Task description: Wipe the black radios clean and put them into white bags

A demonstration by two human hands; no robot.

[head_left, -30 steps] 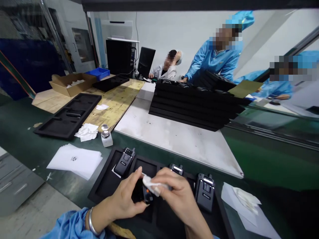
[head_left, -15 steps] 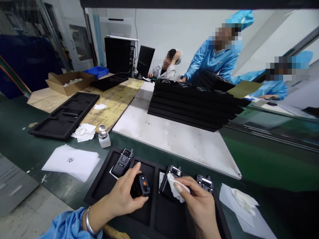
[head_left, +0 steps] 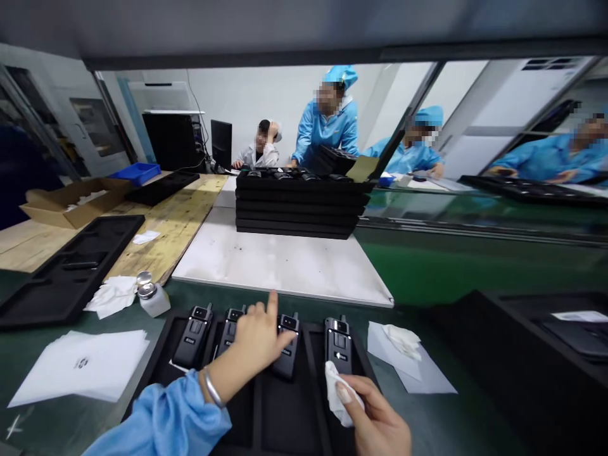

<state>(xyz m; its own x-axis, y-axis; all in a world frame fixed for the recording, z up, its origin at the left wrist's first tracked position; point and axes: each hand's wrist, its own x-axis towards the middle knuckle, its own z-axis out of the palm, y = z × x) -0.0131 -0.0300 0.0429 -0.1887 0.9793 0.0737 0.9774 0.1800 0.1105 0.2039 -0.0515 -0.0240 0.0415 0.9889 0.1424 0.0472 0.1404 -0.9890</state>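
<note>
Four compartments of a black foam tray [head_left: 289, 427] hold black handheld radios, including a far-left radio [head_left: 192, 337], a radio [head_left: 230, 328] partly behind my left hand, and a third radio [head_left: 288, 348]. My left hand [head_left: 256, 339] hovers over the middle of the tray, index finger and thumb stretched out, other fingers bent, nothing seen in it. With my right hand [head_left: 375, 415] I pinch a white wiping cloth [head_left: 338, 402]. The cloth is at the lower end of the far-right radio [head_left: 339, 345], whose bottom it hides.
White paper sheets [head_left: 80, 364] and a dispenser bottle [head_left: 154, 301] are on the left. Folded cloth [head_left: 403, 341] rests on paper at right. Ahead stands a stack of black trays [head_left: 299, 209]; a dark tray [head_left: 503, 354] is at far right. Co-workers sit and stand beyond.
My left hand has let go of the radio it held, which now lies in the tray. My right hand has moved with the cloth to the far-right radio. The view has turned right.
</note>
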